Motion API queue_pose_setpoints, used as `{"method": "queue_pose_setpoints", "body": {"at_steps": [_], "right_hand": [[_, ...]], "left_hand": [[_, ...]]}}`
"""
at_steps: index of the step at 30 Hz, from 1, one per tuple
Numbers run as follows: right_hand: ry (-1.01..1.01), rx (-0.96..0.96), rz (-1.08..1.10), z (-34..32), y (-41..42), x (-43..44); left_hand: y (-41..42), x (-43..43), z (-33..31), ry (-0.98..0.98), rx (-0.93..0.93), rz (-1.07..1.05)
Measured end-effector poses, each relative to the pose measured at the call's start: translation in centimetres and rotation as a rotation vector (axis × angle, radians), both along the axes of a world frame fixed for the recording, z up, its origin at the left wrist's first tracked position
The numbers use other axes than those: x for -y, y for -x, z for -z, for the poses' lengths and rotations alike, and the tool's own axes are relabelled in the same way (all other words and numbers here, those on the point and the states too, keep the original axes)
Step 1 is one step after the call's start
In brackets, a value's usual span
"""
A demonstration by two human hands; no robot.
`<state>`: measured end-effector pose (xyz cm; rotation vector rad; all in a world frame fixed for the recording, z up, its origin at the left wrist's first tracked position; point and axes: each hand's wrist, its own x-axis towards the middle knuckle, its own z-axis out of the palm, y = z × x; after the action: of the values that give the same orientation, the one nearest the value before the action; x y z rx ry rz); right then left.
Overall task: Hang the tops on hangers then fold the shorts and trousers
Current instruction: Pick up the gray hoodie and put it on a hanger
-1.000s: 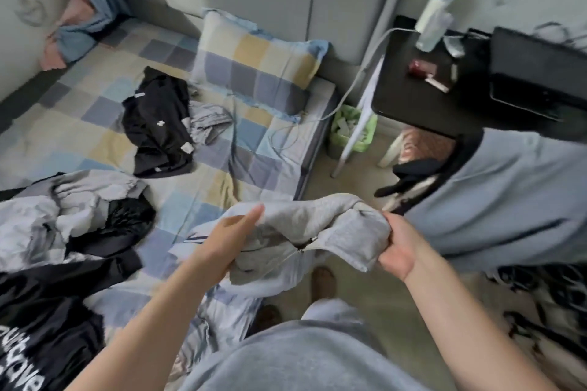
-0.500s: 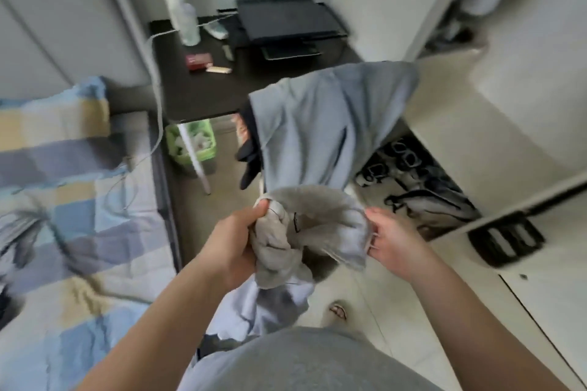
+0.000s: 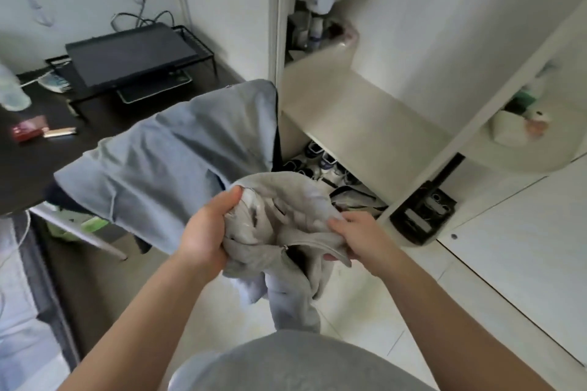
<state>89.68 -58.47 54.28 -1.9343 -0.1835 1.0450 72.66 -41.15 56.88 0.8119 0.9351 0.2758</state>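
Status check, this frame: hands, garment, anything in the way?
Left hand and right hand both gripping bunched grey zip-up top. Not yet hung. Blue-grey garment draped just behind it.

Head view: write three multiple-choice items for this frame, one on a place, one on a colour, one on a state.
1. Where are the shoes?
A. in a basket
B. at the bottom of the open wardrobe, under its shelf
C. on a windowsill

2. What colour is the garment bunched at centre?
A. black
B. red
C. light grey

3. How is the garment held?
A. the left hand and the right hand both grip it
B. one hand only grips it
C. it lies untouched

Key: 1 B, the shoes show below the pale shelf; 2 C, the cloth is pale grey; 3 A, fingers of both hands curl into the cloth.
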Motion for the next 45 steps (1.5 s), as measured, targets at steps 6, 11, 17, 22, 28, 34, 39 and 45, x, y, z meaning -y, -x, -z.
{"method": "queue_pose_setpoints", "body": {"at_steps": [6, 11, 17, 22, 28, 34, 39, 45], "right_hand": [[-0.280, -0.172, 0.299, -0.9, -7.3, 0.8], [-0.503, -0.300, 0.431, -1.8, -10.9, -0.9], [-0.510, -0.112, 0.415, -5.5, -15.0, -5.0], [-0.589, -0.020, 0.606, -8.2, -17.4, -8.7], [-0.570, 0.188, 0.711, -13.8, -20.6, -12.1], [-0.471, 0.526, 0.689, -23.6, -25.2, -14.0], [-0.416, 0.767, 0.673, -32.4, -30.5, -14.4], [-0.226, 1.049, 0.631, -44.8, -37.2, -13.9]], "left_hand": [[-6.1, -3.9, 1.0, 0.067, -0.004, -0.068], [-11.4, -9.0, 1.2, 0.192, 0.139, 0.038], [-19.4, -16.8, 0.1, 0.215, 0.171, 0.268], [-26.4, -21.3, -3.2, 0.221, 0.107, 0.437], [-34.0, -22.6, -9.2, 0.077, 0.185, 0.510], [-40.9, -22.2, -18.6, -0.142, 0.409, 0.525], [-46.3, -21.3, -28.5, -0.402, 0.627, 0.519], [-51.2, -19.8, -42.0, -0.598, 0.833, 0.465]]}}
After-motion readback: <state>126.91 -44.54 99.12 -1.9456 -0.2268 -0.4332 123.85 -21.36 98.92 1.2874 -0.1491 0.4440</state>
